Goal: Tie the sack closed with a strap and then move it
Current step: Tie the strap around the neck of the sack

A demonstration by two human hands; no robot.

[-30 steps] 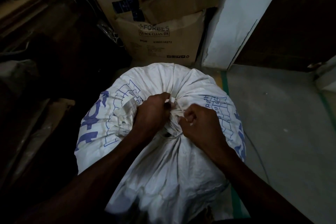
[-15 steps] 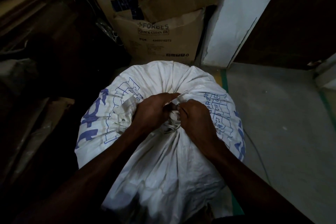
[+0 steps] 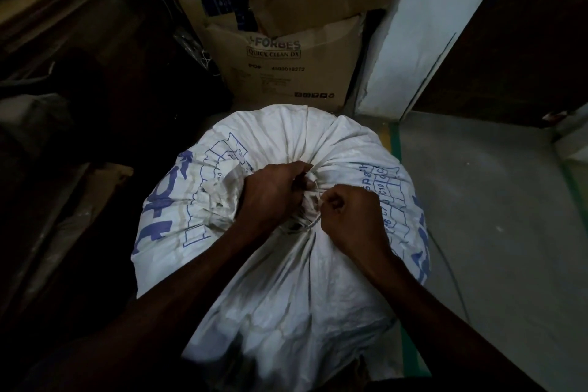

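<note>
a white sack (image 3: 286,280) is standing on the floor before cardboard boxes (image 3: 286,73). left hand (image 3: 270,194) is clenching its gathered neck; right hand (image 3: 350,216) is pinching the thin strap (image 3: 313,223) — best pulling outward, keeping tension while knotting.

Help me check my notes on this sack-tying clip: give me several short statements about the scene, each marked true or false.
1. Both hands work at the gathered neck of the white woven sack. True.
2. The right hand rests flat and open on the floor. False: its fingers are curled, pinching the thin white strap at the sack's neck.
3. The left hand grips the bunched sack mouth. True.
4. The cardboard box behind the sack is printed "FORBES". True.
5. The sack carries red printing. False: its printing is blue.
</note>
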